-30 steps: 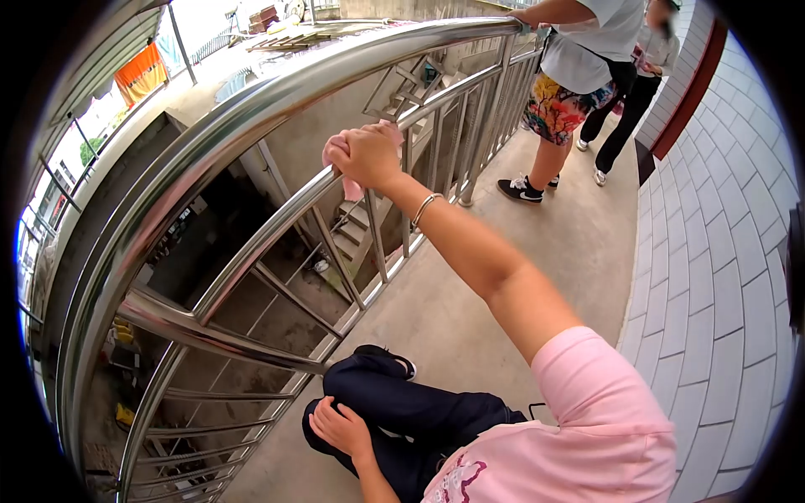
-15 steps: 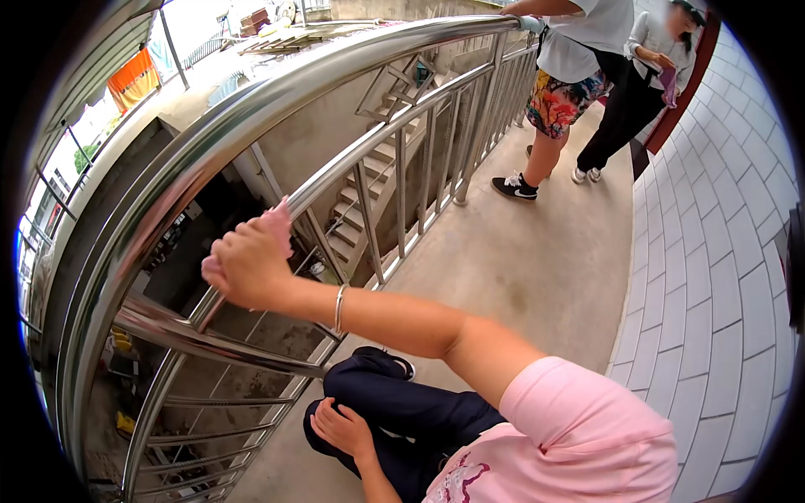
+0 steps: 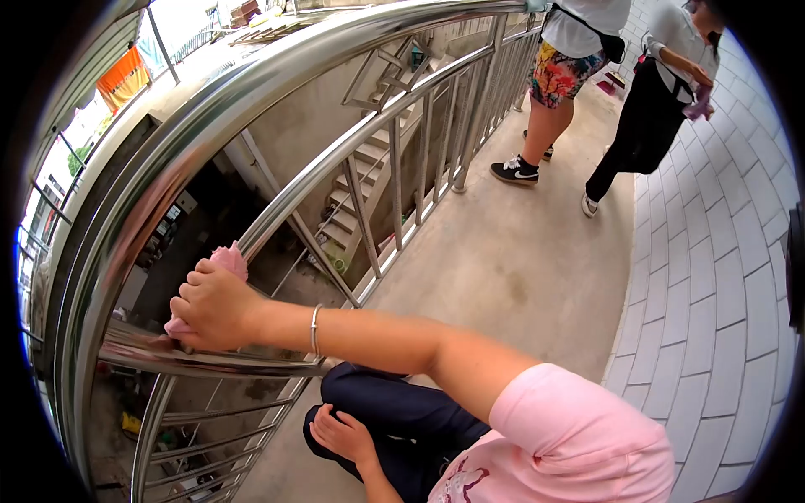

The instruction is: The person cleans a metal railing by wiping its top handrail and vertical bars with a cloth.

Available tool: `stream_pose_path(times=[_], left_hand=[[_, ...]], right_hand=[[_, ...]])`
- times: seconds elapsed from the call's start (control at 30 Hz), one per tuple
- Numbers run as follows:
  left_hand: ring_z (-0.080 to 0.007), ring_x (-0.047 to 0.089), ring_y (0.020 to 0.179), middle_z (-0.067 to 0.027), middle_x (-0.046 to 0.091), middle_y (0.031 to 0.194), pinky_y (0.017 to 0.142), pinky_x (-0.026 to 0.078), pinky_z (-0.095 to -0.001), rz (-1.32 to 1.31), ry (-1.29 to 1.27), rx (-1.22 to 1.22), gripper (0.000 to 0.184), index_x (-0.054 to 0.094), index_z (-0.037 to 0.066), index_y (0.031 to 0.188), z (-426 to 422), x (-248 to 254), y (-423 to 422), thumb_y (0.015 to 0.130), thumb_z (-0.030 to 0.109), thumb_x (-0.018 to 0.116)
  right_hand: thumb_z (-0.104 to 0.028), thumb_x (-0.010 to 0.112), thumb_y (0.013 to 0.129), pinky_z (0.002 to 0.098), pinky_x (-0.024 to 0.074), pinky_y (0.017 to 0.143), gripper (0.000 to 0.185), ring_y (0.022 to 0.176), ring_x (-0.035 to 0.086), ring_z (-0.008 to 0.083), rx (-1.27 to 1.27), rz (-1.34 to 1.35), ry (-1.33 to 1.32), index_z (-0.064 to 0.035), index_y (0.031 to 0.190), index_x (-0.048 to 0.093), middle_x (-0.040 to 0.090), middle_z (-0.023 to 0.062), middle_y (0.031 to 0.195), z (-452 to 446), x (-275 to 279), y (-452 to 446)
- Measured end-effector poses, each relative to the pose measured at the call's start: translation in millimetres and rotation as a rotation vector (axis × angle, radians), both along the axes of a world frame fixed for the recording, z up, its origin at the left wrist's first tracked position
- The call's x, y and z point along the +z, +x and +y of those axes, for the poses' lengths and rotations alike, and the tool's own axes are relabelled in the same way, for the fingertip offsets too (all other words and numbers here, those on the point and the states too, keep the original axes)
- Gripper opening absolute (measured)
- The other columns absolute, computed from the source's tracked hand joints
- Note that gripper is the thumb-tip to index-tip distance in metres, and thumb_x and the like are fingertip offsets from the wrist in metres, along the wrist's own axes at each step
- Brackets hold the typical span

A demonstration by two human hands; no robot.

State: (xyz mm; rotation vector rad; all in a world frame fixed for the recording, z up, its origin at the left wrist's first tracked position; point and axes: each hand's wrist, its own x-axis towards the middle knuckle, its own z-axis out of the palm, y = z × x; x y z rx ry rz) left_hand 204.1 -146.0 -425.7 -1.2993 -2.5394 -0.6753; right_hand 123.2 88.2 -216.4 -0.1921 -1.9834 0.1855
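My right hand (image 3: 214, 306), a thin bracelet at its wrist, is wrapped round a pink cloth (image 3: 228, 261). The cloth is pressed on the lower handrail (image 3: 314, 184) of a shiny metal railing, close to where this rail meets a thick crosspiece (image 3: 251, 365). Part of the cloth is hidden under my fingers. My left hand (image 3: 342, 434) lies on my bent knee in dark trousers (image 3: 394, 398), fingers loosely stretched and holding nothing.
A thick curved top rail (image 3: 210, 126) runs along the left. Further along stand a person in patterned shorts (image 3: 560, 75) and another in black trousers (image 3: 646, 126), holding a purplish cloth (image 3: 698, 102). A white tiled wall (image 3: 696, 277) bounds the right; stairs (image 3: 356, 193) lie beyond the railing.
My right hand has slid with the cloth along the rail, down and left, to the crosspiece. The person in black trousers has stepped nearer the tiled wall. My left hand stays on my knee.
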Motion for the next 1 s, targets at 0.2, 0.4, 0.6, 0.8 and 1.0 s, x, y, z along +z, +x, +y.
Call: stream_pose_path(times=[0.2, 0.4, 0.6, 0.8, 1.0], left_hand=[[-0.0269, 0.056, 0.108, -0.0088, 0.06, 0.109, 0.108, 0.033, -0.0462, 0.007, -0.016, 0.034, 0.019, 0.054, 0.005, 0.106, -6.5, 0.4, -1.8, 0.087, 0.008, 0.052], [-0.0286, 0.054, 0.108, -0.0105, 0.059, 0.107, 0.109, 0.032, -0.0454, -0.022, 0.015, 0.018, 0.021, 0.054, 0.003, 0.106, -10.4, 11.5, -2.9, 0.085, 0.006, 0.055], [-0.0282, 0.054, 0.108, -0.0108, 0.06, 0.108, 0.109, 0.033, -0.0456, -0.028, 0.018, 0.018, 0.021, 0.055, 0.003, 0.106, -10.5, 10.0, -2.6, 0.085, 0.005, 0.055], [-0.028, 0.055, 0.108, -0.0105, 0.06, 0.108, 0.109, 0.033, -0.0453, -0.013, 0.022, 0.004, 0.021, 0.055, 0.003, 0.106, -9.4, 8.5, -0.7, 0.085, 0.006, 0.055], [-0.0265, 0.056, 0.109, -0.01, 0.06, 0.106, 0.107, 0.034, -0.0461, 0.005, 0.023, 0.003, 0.023, 0.056, 0.005, 0.105, -5.5, 7.2, -1.9, 0.083, 0.008, 0.057]], right_hand=[[-0.048, 0.056, 0.083, 0.0364, 0.043, 0.074, 0.042, 0.065, 0.063, 0.0251, 0.022, -0.149, 0.086, -0.0098, 0.066, 0.062, 0.063, 0.0086, 0.062, 37.4, 5.6, 24.5], [-0.044, 0.062, 0.08, 0.0356, 0.0459, 0.069, 0.027, 0.063, 0.065, 0.0216, -0.187, -0.244, 0.106, -0.021, 0.065, 0.064, 0.063, 0.0025, 0.061, 73.4, 22.3, 70.8], [-0.043, 0.061, 0.081, 0.0371, 0.0445, 0.067, 0.026, 0.062, 0.065, 0.0234, -0.344, -0.19, 0.058, -0.022, 0.066, 0.065, 0.062, 0.0024, 0.058, 140.6, 11.5, 112.4], [-0.036, 0.056, 0.08, 0.0399, 0.0399, 0.061, 0.025, 0.058, 0.064, 0.023, -0.42, -0.073, 0.078, -0.0221, 0.061, 0.065, 0.061, 0.0041, 0.056, 185.5, 10.9, 142.5], [-0.04, 0.054, 0.087, 0.0404, 0.046, 0.073, 0.032, 0.069, 0.066, 0.0289, -0.699, -0.363, 0.089, -0.0148, 0.074, 0.068, 0.065, 0.0101, 0.066, 185.3, 4.9, 141.5]])
